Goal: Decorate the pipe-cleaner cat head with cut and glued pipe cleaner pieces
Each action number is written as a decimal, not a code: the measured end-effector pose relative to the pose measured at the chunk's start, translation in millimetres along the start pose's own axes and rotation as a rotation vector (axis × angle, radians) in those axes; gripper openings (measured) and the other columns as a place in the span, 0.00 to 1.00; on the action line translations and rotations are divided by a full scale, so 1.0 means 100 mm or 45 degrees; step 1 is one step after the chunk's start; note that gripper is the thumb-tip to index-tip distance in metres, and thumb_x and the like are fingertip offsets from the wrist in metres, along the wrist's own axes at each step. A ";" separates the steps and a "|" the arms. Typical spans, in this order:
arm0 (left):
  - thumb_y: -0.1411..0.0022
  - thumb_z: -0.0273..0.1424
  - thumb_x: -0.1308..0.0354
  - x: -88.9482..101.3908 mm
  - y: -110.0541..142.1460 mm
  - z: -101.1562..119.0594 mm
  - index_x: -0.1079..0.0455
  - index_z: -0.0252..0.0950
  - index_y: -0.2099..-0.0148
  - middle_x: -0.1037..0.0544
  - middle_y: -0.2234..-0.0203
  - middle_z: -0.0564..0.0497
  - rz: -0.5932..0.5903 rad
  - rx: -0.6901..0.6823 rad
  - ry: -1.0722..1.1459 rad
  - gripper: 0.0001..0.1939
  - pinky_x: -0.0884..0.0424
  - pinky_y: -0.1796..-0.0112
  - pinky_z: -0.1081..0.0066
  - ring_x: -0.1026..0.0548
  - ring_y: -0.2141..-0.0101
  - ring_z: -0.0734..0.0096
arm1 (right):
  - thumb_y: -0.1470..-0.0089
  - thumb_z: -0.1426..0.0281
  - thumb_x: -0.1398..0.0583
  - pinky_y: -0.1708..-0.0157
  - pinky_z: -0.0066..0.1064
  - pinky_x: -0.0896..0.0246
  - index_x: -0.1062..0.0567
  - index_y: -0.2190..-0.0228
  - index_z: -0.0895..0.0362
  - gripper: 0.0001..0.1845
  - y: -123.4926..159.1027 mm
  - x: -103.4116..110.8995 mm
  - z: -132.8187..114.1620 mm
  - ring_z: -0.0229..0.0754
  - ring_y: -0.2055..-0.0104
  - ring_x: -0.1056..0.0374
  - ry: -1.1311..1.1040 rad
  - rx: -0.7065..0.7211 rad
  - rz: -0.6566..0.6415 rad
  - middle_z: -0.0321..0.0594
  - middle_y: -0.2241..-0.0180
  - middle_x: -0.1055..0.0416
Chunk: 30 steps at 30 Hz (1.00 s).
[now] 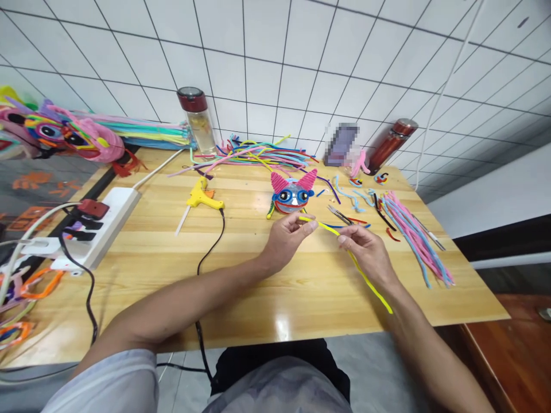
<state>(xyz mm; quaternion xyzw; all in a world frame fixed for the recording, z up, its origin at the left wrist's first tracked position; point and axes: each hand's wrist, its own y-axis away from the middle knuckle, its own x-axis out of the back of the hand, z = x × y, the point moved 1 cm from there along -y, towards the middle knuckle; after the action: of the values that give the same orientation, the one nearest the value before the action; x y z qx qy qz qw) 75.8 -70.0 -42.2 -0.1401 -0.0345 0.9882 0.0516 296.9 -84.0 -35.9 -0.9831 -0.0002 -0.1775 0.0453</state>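
Over the middle of a wooden table (258,310), nearer its front edge than its back, the person's left hand (284,240) is pinching a bright yellow pipe cleaner (328,228) close to one end, between thumb and fingers. The right hand (368,249) is gripping the same stem farther along, thumb against fingers, and the long free tail is slanting toward the front edge, beside the right wrist. A short length is running bare between the two hands.

Just behind the left hand, a pipe-cleaner animal head (293,195) with pink ears and blue-ringed eyes is facing the person. A pointed metal tool (340,214) is lying behind the right hand. Toward the right edge, a bundle of pink and blue pipe cleaners (417,238) is resting at a slant. Left of the head, a yellow glue gun (204,196) is lying with its cord trailing over the front edge. Along the back edge, a heap of mixed pipe cleaners (258,155) is sprawling between a glass tumbler (200,126) and a red flask (392,143).
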 end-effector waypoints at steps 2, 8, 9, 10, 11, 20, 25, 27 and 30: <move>0.43 0.46 0.30 0.07 -0.08 0.14 0.24 0.37 0.56 0.23 0.67 0.52 0.121 -0.081 0.056 0.20 0.33 0.66 0.71 0.28 0.69 0.73 | 0.47 0.57 0.30 0.69 0.32 0.35 0.19 0.65 0.53 0.14 -0.16 0.07 -0.05 0.41 0.70 0.31 0.032 0.049 0.032 0.36 0.71 0.25; 0.38 0.38 0.34 0.49 -0.54 0.39 0.28 0.37 0.51 0.21 0.54 0.46 0.525 -0.273 -0.036 0.16 0.29 0.48 0.65 0.24 0.49 0.61 | 0.43 0.63 0.34 0.63 0.36 0.33 0.18 0.65 0.53 0.07 -0.88 0.19 -0.28 0.42 0.67 0.29 0.446 0.463 0.104 0.38 0.66 0.21; 0.38 0.37 0.34 0.55 -0.61 0.36 0.28 0.37 0.51 0.21 0.52 0.45 0.532 -0.244 -0.053 0.16 0.30 0.45 0.64 0.25 0.46 0.60 | 0.42 0.64 0.34 0.63 0.36 0.33 0.18 0.65 0.52 0.06 -0.98 0.18 -0.32 0.42 0.67 0.29 0.518 0.544 0.102 0.38 0.67 0.21; 0.39 0.36 0.34 0.59 -0.66 0.32 0.28 0.37 0.50 0.21 0.50 0.44 0.517 -0.201 -0.059 0.16 0.31 0.43 0.62 0.26 0.44 0.59 | 0.41 0.64 0.35 0.63 0.37 0.32 0.18 0.65 0.52 0.06 -1.07 0.15 -0.36 0.43 0.67 0.29 0.581 0.620 0.093 0.38 0.68 0.21; 0.40 0.35 0.33 0.61 -0.71 0.26 0.28 0.37 0.50 0.21 0.49 0.44 0.483 -0.153 -0.051 0.17 0.32 0.42 0.61 0.26 0.43 0.58 | 0.40 0.65 0.35 0.63 0.38 0.32 0.17 0.65 0.52 0.06 -1.14 0.13 -0.40 0.44 0.67 0.28 0.636 0.693 0.079 0.38 0.68 0.22; 0.44 0.38 0.32 0.65 -0.85 -0.02 0.26 0.36 0.52 0.17 0.55 0.48 0.236 0.032 0.122 0.19 0.28 0.49 0.64 0.21 0.51 0.61 | 0.35 0.66 0.38 0.57 0.44 0.30 0.17 0.63 0.50 0.07 -1.34 -0.07 -0.48 0.50 0.61 0.26 0.854 0.964 0.041 0.42 0.66 0.21; 0.46 0.39 0.30 0.65 -0.89 -0.07 0.25 0.34 0.55 0.17 0.61 0.50 0.182 0.056 0.154 0.20 0.28 0.54 0.68 0.22 0.57 0.65 | 0.36 0.68 0.38 0.58 0.43 0.31 0.17 0.63 0.50 0.07 -1.35 -0.10 -0.43 0.48 0.62 0.26 0.853 0.956 0.024 0.41 0.67 0.22; 0.47 0.39 0.30 0.65 -0.90 -0.09 0.25 0.34 0.55 0.18 0.62 0.51 0.190 0.065 0.149 0.21 0.28 0.56 0.69 0.23 0.60 0.67 | 0.36 0.68 0.38 0.59 0.42 0.31 0.17 0.63 0.50 0.07 -1.35 -0.11 -0.41 0.48 0.62 0.26 0.835 0.950 0.032 0.41 0.67 0.22; 0.49 0.38 0.29 0.64 -0.92 -0.12 0.26 0.34 0.55 0.18 0.62 0.50 0.208 0.076 0.137 0.21 0.28 0.57 0.69 0.23 0.61 0.67 | 0.36 0.68 0.37 0.61 0.41 0.31 0.18 0.64 0.50 0.07 -1.34 -0.13 -0.38 0.47 0.64 0.27 0.818 0.927 0.051 0.40 0.68 0.22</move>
<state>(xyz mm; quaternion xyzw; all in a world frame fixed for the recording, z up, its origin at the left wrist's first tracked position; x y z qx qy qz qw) 26.3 29.5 -64.0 -0.1937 0.0093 0.9807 -0.0232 269.4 46.4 6.9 -0.7987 -0.0293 -0.4595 0.3874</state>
